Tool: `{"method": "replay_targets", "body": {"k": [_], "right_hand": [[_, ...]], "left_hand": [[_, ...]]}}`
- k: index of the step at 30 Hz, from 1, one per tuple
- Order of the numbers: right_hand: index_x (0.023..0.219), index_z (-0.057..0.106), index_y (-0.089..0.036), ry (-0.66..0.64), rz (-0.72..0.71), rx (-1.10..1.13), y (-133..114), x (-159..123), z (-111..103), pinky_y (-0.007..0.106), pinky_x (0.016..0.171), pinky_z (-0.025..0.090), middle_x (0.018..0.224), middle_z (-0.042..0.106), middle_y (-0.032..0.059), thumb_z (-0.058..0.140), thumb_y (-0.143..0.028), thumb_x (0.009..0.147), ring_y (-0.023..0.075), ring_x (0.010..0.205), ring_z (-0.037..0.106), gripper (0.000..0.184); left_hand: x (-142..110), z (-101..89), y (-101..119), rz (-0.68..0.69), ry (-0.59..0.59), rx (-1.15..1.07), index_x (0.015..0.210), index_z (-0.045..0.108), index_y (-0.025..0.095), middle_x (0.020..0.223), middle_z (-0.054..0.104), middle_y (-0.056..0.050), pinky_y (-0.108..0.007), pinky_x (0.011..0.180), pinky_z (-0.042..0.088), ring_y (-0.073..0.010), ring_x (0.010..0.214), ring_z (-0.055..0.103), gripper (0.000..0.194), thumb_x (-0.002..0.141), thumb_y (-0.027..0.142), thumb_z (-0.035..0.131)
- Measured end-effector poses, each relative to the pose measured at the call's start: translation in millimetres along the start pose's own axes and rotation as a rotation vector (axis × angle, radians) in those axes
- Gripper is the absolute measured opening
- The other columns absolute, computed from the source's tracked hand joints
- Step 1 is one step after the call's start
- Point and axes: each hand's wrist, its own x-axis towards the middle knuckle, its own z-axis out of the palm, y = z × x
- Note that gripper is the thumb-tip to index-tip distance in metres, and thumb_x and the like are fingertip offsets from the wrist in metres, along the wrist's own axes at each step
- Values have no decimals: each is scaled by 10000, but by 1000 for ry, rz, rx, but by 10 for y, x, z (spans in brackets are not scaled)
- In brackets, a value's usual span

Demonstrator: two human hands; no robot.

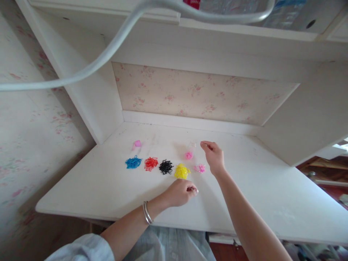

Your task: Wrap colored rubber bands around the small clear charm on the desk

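My left hand (179,192) is closed, fingertips pressed together, just in front of a yellow pile of small rubber bands (181,171). Whatever it may pinch is too small to make out. Farther right and back, my right hand (214,156) is also closed in a pinch above the desk, beside a small clear container (191,146) with pink bands (188,155) at its near end. It too may hold something I cannot make out. A small pink pile (200,168) lies between the hands. Leftward are black bands (166,166), red bands (151,164) and blue bands (133,162).
A pink cup-like piece (137,143) lies behind the blue pile. The white desktop (108,195) is bounded by side panels, a back wall with flowered paper (190,90) and a shelf overhead. A pale curved tube (108,50) crosses the upper view.
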Motion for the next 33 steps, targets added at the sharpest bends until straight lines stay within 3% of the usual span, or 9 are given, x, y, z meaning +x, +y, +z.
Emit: {"method": "replay_targets", "body": {"k": [5, 11, 17, 23, 33], "right_hand": [[859, 721, -220, -161, 25, -141, 355, -383, -193, 264, 638, 403, 805, 624, 21, 550, -461, 768, 132, 652, 512, 309], [904, 716, -241, -238, -82, -377, 657, -743, -292, 251, 646, 417, 819, 610, 27, 468, -382, 830, 135, 672, 557, 295], [1003, 695, -295, -329, -148, -537, 658, -804, -280, 219, 637, 415, 928, 600, 11, 463, -317, 848, 108, 681, 572, 280], [900, 710, -278, -307, -173, -563, 627, -808, -278, 204, 628, 409, 875, 593, 8, 442, -297, 872, 101, 675, 568, 270], [927, 698, -286, -318, -177, -596, 594, -810, -271, 202, 618, 396, 897, 599, 12, 444, -305, 888, 112, 718, 580, 258]], "left_hand": [[122, -127, 14, 10, 64, -18, 837, 682, 128, 756, 671, -26, -208, 617, 395, -126, 696, 567, 323, 883, 326, 432], [437, -326, 105, 15, 170, 438, 845, 679, 182, 914, 685, -74, -276, 774, 426, -179, 829, 610, 290, 900, 321, 430], [767, -241, 121, -14, 77, 720, 921, 675, 176, 960, 675, -123, -338, 768, 470, -244, 884, 640, 342, 906, 407, 423], [849, -180, 98, -45, 55, 756, 929, 680, 135, 968, 675, -154, -330, 808, 474, -241, 936, 635, 283, 902, 283, 441], [906, -167, 67, -44, 66, 752, 906, 685, 121, 941, 680, -158, -322, 788, 478, -249, 911, 643, 321, 901, 326, 439]]}}
